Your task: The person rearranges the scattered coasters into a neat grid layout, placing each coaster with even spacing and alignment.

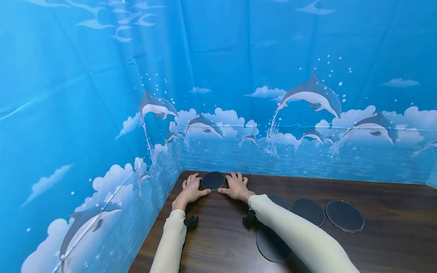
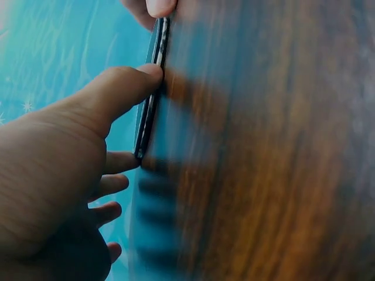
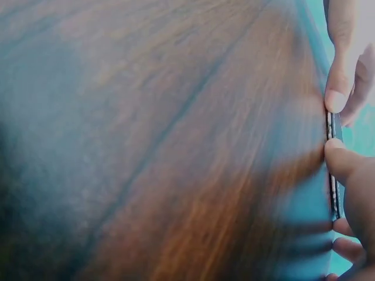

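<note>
A flat black disc (image 1: 213,181) with a thin pale edge lies on the table near its far left corner. My left hand (image 1: 190,191) holds it from the left, thumb on the near rim and index finger at the side. On the opposite side my right hand (image 1: 238,186) grips it the same way. The left wrist view shows the disc's thin edge (image 2: 146,123) against the left thumb (image 2: 132,82), with the other fingers spread. In the right wrist view both thumbs meet the rim (image 3: 334,199) close together.
Right of my hands lie more black discs: one (image 1: 308,211), another (image 1: 345,215), and others (image 1: 279,201) partly behind my right sleeve (image 1: 290,227). A nearer disc (image 1: 271,244) sits below them. A blue dolphin-printed curtain (image 1: 239,76) borders the dark wooden table (image 1: 218,235) behind and at left.
</note>
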A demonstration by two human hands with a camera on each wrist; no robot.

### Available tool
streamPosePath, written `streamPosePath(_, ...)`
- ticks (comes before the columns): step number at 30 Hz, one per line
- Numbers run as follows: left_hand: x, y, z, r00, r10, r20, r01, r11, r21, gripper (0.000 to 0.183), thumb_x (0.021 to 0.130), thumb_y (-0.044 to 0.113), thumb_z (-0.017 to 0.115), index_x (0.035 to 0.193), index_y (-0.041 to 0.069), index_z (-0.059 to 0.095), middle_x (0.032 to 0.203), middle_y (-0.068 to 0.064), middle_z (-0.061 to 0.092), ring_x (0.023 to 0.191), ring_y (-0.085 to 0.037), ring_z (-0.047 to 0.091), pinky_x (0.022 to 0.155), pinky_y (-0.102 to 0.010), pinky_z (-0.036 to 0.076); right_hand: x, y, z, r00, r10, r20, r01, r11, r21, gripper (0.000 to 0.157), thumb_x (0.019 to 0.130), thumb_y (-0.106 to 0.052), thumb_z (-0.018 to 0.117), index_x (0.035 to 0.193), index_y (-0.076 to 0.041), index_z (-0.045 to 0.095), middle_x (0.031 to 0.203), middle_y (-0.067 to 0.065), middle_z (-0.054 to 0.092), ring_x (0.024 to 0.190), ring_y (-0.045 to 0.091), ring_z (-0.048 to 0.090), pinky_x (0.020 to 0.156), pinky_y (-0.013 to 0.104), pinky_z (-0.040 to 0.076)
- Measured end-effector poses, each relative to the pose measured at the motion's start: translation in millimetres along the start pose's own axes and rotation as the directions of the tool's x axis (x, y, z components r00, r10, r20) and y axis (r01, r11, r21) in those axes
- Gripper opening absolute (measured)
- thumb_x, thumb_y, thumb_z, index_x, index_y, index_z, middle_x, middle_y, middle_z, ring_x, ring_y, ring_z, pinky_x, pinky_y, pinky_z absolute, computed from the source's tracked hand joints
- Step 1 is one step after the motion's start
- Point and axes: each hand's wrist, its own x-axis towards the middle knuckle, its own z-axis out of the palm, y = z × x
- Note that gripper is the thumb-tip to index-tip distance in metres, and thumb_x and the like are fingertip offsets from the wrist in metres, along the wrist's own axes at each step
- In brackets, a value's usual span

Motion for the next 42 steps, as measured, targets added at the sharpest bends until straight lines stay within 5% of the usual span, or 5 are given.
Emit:
streamPosePath(5,-5.2,0.0,-1.0,1.0,0.011,-0.01,-0.012,1.0,-0.02,0.068,0.094,0.046,0.073,0.137,-0.002,0.056,0.159,-0.025,0.028,0.147,-0.046,0.018,0.114,-0.067,0.012,-0.9,-1.0,1.6,1.0,-0.024,-0.012,0.024,0.999,0.045,0.056,0.097,-0.043,0.07,0.134,-0.003,0.06,0.151,0.014,0.042,0.14,0.042,0.028,0.107,0.062,0.02)
streamPosePath(11,-4.8,0.4,-0.3,0.998,0.058,-0.016,-0.058,0.997,-0.042,0.068,0.094,0.047,0.073,0.136,-0.004,0.057,0.158,-0.026,0.03,0.147,-0.046,0.019,0.113,-0.067,0.012,-2.1,1.4,4.1,0.998,-0.056,-0.015,0.056,0.998,-0.022,0.043,0.101,-0.04,0.064,0.122,-0.003,0.061,0.147,0.016,0.043,0.137,0.037,0.034,0.103,0.056,0.023)
streamPosePath(20,-2.1,-0.4,2.7,0.996,0.088,-0.036,-0.091,0.99,-0.111,0.068,0.095,0.049,0.071,0.137,-0.002,0.057,0.158,-0.022,0.033,0.149,-0.041,0.019,0.115,-0.067,0.008,-10.2,7.2,2.6,0.996,-0.068,-0.053,0.065,0.996,-0.055,0.055,0.104,-0.045,0.056,0.137,-0.001,0.053,0.145,0.015,0.044,0.136,0.033,0.035,0.102,0.054,0.024)
streamPosePath(26,-1.2,5.5,-1.3,0.99,0.116,-0.078,-0.127,0.981,-0.15,0.064,0.094,0.047,0.073,0.134,-0.002,0.06,0.158,-0.022,0.034,0.148,-0.039,0.021,0.114,-0.066,0.007,-15.6,6.1,-11.2,0.993,-0.074,-0.093,0.075,0.997,0.015,0.053,0.104,-0.042,0.06,0.137,-0.001,0.053,0.142,0.016,0.045,0.134,0.033,0.036,0.103,0.055,0.022)
streamPosePath(42,14.1,67.5,11.7,0.962,0.234,-0.143,-0.25,0.962,-0.107,0.069,0.091,0.054,0.073,0.133,0.001,0.062,0.16,-0.018,0.031,0.148,-0.037,0.021,0.113,-0.063,0.012,-57.6,49.0,-60.1,0.983,-0.081,-0.165,0.093,0.994,0.066,0.058,0.102,-0.041,0.063,0.14,0.0,0.05,0.144,0.017,0.045,0.133,0.034,0.039,0.099,0.054,0.024)
